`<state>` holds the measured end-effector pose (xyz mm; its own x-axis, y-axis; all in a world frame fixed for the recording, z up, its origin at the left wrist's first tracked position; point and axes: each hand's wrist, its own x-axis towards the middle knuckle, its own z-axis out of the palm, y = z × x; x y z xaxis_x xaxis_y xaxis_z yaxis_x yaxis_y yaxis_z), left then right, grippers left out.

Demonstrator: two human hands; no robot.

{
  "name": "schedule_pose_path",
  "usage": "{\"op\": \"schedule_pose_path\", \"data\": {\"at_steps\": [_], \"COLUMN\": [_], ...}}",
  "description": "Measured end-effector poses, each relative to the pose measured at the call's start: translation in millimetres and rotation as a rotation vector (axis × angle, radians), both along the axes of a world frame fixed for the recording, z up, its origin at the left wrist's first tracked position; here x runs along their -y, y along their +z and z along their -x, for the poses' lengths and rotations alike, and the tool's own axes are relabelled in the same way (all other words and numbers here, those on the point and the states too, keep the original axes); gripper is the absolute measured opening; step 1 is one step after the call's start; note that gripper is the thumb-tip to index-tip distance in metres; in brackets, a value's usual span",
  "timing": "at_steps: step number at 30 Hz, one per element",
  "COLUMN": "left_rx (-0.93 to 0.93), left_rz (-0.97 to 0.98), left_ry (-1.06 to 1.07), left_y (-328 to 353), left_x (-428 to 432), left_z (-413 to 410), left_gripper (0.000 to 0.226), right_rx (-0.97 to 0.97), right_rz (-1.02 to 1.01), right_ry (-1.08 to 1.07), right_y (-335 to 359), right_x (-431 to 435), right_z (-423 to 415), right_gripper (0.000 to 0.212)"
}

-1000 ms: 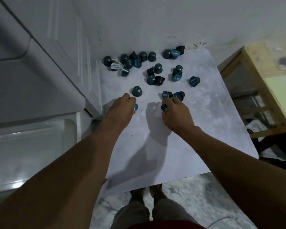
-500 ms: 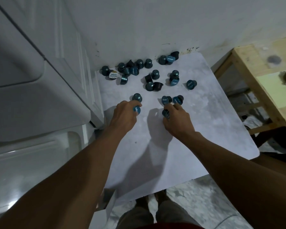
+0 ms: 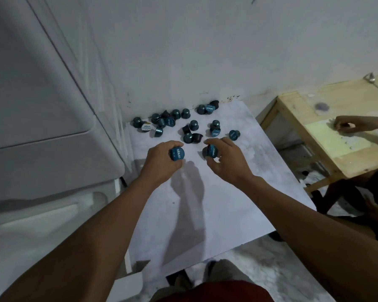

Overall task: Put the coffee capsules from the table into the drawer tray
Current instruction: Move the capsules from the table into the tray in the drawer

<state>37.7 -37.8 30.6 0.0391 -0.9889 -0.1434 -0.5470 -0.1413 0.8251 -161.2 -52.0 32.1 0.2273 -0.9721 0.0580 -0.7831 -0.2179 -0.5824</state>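
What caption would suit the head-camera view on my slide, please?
Over the white table, the left hand and the right hand each grip a blue coffee capsule; loose capsules lie near the wall.

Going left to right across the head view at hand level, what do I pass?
White unit → left hand → left hand's capsule → right hand's capsule → right hand → wooden table

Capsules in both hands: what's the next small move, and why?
Probably swing both hands left and down to the pale tray-like recess beside the table, likely the drawer tray, and release there. The left hand grips a capsule and the right hand grips another capsule, possibly two. Neither looks free for the loose capsules near the wall.
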Motion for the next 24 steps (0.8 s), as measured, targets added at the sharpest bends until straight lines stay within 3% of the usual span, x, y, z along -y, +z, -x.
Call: {"op": "schedule_pose_path", "data": {"at_steps": [12, 24], "left_rx": [-0.132, -0.025], "left_rz": [0.16, 0.175], "left_ry": [0.171, 0.522], "left_y": [52.5, 85.9], "left_x": [-49.1, -176.5], "left_z": [31.0, -2.8], "left_gripper": [0.049, 0.051], "right_rx": [0.078, 0.191], "right_rz": [0.117, 0.08], "right_ry": [0.144, 0.511], "right_y": [48.5, 66.3], "right_x": [-11.1, -71.4], "right_z": [21.9, -40.2], "right_gripper": [0.054, 0.048]}}
